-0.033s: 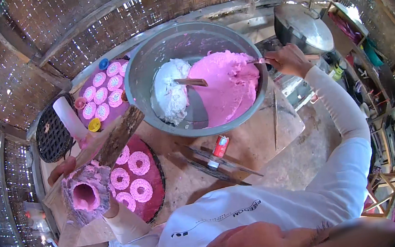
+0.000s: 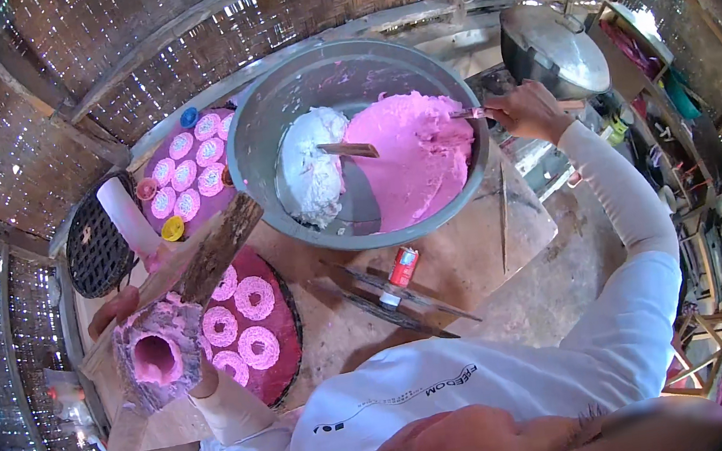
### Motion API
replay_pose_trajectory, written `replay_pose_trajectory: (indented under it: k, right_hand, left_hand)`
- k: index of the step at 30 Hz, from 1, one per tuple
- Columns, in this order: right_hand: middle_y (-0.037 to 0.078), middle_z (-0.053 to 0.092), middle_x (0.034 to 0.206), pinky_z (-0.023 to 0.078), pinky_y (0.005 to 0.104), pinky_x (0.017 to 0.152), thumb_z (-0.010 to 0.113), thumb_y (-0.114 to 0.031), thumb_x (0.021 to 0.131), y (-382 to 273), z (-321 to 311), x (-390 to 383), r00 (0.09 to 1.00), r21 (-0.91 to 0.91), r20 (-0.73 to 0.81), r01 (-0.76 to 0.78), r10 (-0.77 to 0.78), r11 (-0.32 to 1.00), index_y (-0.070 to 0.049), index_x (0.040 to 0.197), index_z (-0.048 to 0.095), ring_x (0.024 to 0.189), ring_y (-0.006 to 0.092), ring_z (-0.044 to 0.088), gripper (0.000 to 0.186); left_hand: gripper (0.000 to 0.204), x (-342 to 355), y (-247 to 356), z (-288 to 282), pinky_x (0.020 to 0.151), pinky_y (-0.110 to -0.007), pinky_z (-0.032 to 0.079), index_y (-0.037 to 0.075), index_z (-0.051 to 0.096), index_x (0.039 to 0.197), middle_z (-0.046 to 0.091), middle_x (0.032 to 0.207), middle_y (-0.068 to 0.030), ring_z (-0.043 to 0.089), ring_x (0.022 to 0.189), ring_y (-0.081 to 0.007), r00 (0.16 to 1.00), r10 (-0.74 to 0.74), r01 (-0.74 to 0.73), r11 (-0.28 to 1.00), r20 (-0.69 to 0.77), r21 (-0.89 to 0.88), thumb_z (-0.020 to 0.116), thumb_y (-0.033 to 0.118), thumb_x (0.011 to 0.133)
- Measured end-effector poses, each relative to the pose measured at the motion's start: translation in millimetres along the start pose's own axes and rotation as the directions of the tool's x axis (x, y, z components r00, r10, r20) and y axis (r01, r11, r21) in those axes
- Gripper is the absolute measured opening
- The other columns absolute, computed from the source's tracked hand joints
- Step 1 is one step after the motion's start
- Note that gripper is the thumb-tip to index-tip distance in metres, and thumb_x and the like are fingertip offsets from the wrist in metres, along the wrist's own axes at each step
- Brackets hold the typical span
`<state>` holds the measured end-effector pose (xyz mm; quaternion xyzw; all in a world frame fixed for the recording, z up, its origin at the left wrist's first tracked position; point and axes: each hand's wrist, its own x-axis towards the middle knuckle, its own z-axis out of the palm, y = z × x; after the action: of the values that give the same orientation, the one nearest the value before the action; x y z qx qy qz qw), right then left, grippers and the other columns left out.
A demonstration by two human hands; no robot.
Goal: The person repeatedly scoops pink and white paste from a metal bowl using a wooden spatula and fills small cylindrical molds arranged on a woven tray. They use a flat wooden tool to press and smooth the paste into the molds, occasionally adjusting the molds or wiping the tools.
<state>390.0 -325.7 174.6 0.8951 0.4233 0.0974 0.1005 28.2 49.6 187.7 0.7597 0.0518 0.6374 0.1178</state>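
Barely moved, right hand (image 2: pixel 532 111) grips tool (image 2: pixel 466 112) at basin rim (image 2: pixel 363 244); left hand (image 2: pixel 117 309) clasps block (image 2: pixel 186 355).

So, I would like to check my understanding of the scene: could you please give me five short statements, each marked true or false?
1. The right hand holds a slim tool. True.

2. The pink mass and the white mass lie in different basins. False: the pink mass and the white mass share one grey basin.

3. The left hand holds the wooden block with the pink-lined hole. True.

4. The small red packet lies inside the grey basin. False: the small red packet is outside it, on the person's side.

5. Pink rings lie on a round red tray. True.
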Motion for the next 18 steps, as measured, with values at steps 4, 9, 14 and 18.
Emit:
replay_pose_trajectory:
  k: [4,9,14,18]
  right_hand:
    - [0.009,0.058,0.059,0.044,0.0418,0.056,0.052,-0.024,0.080,-10.8,-11.2,-14.0,0.994,0.000,-0.020,0.111,-0.111,0.994,-0.019,0.080,0.061,0.059,0.0293,0.059,0.010]
    - [0.008,0.055,0.055,0.043,0.0431,0.054,0.053,-0.026,0.080,-38.1,-37.6,-41.7,0.990,-0.023,0.002,0.139,-0.139,0.990,-0.020,0.075,0.060,0.056,0.0290,0.058,0.011]
    - [0.010,0.058,0.058,0.045,0.0411,0.054,0.053,-0.026,0.081,-81.2,-88.9,-75.6,0.990,0.041,0.124,0.065,-0.070,0.997,-0.021,0.088,0.066,0.056,0.0285,0.059,0.016]
    - [0.014,0.060,0.065,0.044,0.0397,0.054,0.056,-0.026,0.081,-126.9,-158.3,-93.8,0.999,0.424,0.038,-0.019,0.003,0.905,-0.015,0.092,0.066,0.059,0.0308,0.058,0.019]
  left_hand:
    - [0.034,-0.8,-3.3,1.5,0.076,-0.033,0.047,0.004,0.053,0.100,0.053,0.096,-0.0127,0.057,0.086,-0.0216,0.996,-0.083,0.084,0.996,0.024,-0.032,0.058,0.033,0.083]
    - [0.033,-2.7,-13.0,-4.8,0.076,-0.032,0.047,0.003,0.052,0.099,0.054,0.095,-0.0119,0.057,0.085,-0.0204,0.973,-0.208,0.221,0.966,0.101,-0.132,0.060,0.029,0.081]
    - [0.041,-15.9,-15.2,4.1,0.081,-0.033,0.048,0.005,0.040,0.108,0.055,0.097,-0.0113,0.056,0.088,-0.0194,0.841,-0.498,0.501,0.568,0.212,-0.652,0.064,0.021,0.079]
    - [0.032,-6.9,-8.3,24.6,0.079,-0.032,0.047,0.003,0.059,0.093,0.056,0.095,-0.0094,0.054,0.087,-0.0186,0.989,0.007,0.056,0.904,0.145,-0.423,0.073,0.017,0.068]
